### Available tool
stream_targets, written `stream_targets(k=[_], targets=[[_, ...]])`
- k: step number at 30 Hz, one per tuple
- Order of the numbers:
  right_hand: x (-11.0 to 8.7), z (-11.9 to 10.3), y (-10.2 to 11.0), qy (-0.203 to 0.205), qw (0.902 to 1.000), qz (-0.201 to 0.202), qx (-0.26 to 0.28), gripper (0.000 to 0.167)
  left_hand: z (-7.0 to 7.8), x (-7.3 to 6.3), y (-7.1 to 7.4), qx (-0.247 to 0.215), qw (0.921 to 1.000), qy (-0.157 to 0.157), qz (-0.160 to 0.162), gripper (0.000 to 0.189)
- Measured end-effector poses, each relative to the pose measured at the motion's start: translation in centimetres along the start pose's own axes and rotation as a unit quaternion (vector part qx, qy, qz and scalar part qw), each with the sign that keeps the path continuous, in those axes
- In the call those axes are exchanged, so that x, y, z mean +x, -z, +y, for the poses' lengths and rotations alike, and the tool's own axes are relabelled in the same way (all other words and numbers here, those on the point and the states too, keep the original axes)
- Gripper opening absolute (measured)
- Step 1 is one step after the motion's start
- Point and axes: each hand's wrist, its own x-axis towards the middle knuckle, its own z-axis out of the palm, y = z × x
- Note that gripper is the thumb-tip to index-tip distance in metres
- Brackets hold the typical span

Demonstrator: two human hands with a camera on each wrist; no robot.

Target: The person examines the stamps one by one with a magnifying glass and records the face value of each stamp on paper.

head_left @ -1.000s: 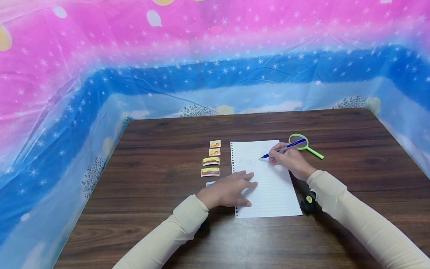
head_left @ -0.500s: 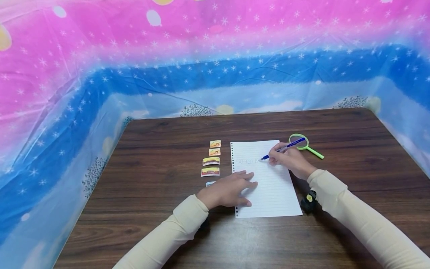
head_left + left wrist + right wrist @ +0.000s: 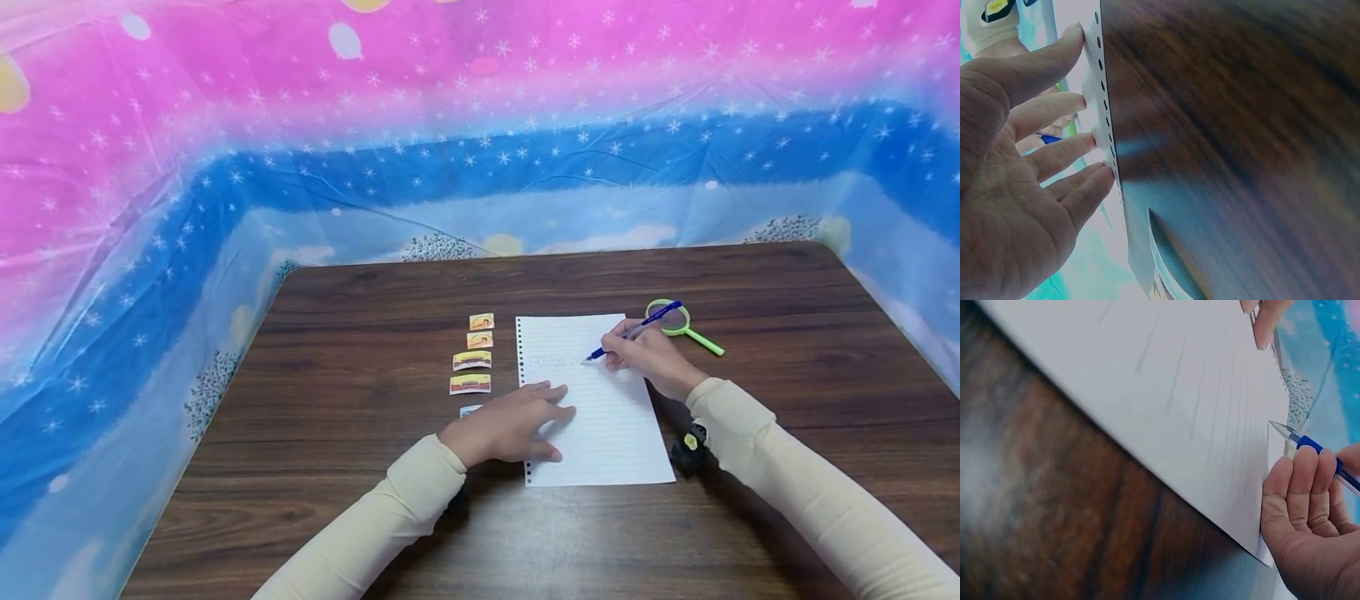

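Note:
A sheet of lined white paper (image 3: 592,442) with punched holes down its left edge lies on the table. My right hand (image 3: 643,354) grips a blue pen (image 3: 633,331), its tip at the paper just past a short row of handwritten figures (image 3: 551,362). In the right wrist view the pen's grip (image 3: 1310,445) sits between fingers and thumb. My left hand (image 3: 506,423) rests on the paper's left side with fingers spread; in the left wrist view its fingertips (image 3: 1088,140) touch the sheet near the holes.
Left of the paper runs a column of small printed picture slips (image 3: 470,383); the lowest, bluish slip (image 3: 469,410) is partly hidden behind my left hand. A green-rimmed magnifying glass (image 3: 703,341) lies beyond my right hand. A patterned cloth (image 3: 450,200) hangs behind the wooden table (image 3: 360,333).
The pen tip has shifted slightly to the right along the written line, and the pen stands a little steeper. My left hand and the paper stay in place.

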Motion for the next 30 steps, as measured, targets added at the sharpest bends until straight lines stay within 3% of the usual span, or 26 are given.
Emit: stream_targets(k=[6, 22, 30], targets=[[0.03, -0.13, -0.02, -0.018, 0.9998, 0.011, -0.006, 0.024, 0.04, -0.03, 0.06, -0.003, 1.0000, 0.002, -0.001, 0.062], [0.07, 0.24, -0.25, -0.015, 0.9989, 0.025, 0.037, 0.024, 0.05, 0.05, -0.01, -0.001, 1.0000, 0.000, -0.001, 0.062], [-0.01, 0.36, -0.15, -0.008, 0.9992, 0.018, 0.034, 0.024, 0.04, 0.04, 0.03, -0.002, 1.0000, -0.002, 0.000, 0.062]])
